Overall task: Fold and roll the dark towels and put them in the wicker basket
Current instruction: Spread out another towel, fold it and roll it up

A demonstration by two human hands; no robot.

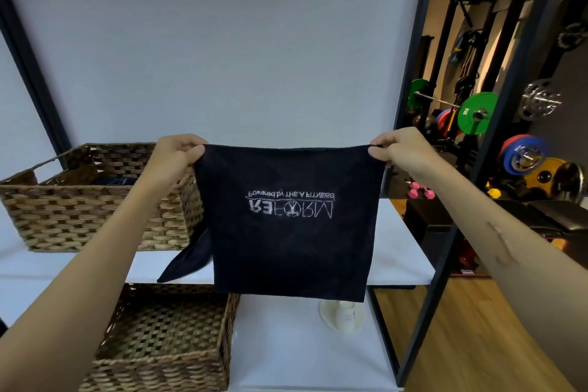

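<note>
A dark towel with white embroidered lettering, seen upside down, hangs spread in the air in front of me. My left hand pinches its top left corner and my right hand pinches its top right corner. One loose flap trails down at the lower left. A wicker basket stands on the upper white shelf at the left, with a dark rolled towel partly showing inside. A second wicker basket sits on the lower shelf, and nothing shows inside it.
The white shelves sit in a black metal frame. A small white object stands on the lower shelf, half hidden by the towel. Gym weights and a barbell rack fill the room at the right.
</note>
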